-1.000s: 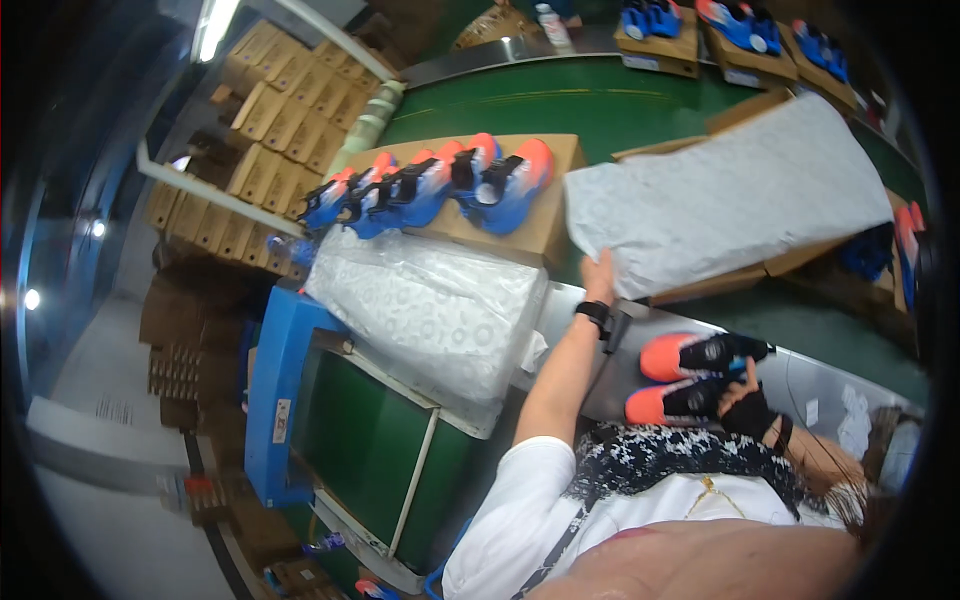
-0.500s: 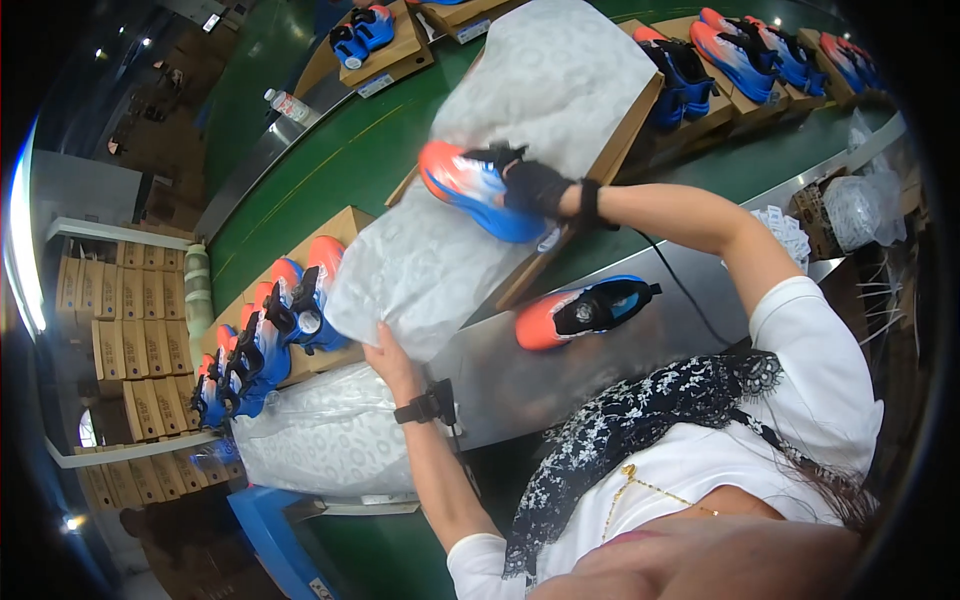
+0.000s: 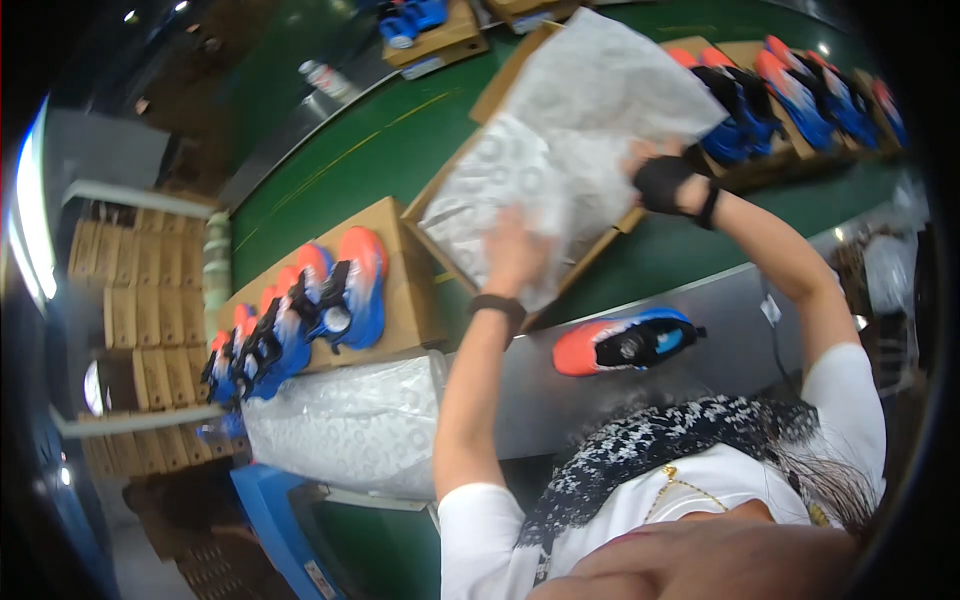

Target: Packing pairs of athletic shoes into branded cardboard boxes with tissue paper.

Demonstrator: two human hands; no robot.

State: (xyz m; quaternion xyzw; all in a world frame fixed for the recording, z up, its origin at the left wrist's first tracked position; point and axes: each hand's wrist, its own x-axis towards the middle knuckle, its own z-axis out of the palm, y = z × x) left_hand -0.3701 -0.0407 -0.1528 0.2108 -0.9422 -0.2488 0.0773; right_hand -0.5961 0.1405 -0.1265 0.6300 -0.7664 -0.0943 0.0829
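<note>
A cardboard shoebox (image 3: 437,185) lies tilted on the green belt, with white patterned tissue paper (image 3: 590,90) spread over its inside. My left hand (image 3: 515,250) is laid on the near-left part of the paper, fingers stretched out, though blurred. At the paper's right side, my right hand (image 3: 660,178), in a black fingerless glove, touches it with the fingers apart. Whatever lies beneath the paper is hidden. A single orange-and-blue shoe (image 3: 628,341) with a black collar rests on the metal ledge (image 3: 510,375) nearer to me.
Orange-and-blue shoes (image 3: 355,290) stand on boxes to the left, and more shoes (image 3: 795,95) on boxes at the far right. A stack of white tissue paper (image 3: 345,425) sits at the near left by a blue bin (image 3: 270,530). A bottle (image 3: 328,80) stands beyond the belt.
The shoe in my right hand has gone out of sight at the box, and that hand is now empty. My left hand has let go of the paper's edge, which is folded over the box.
</note>
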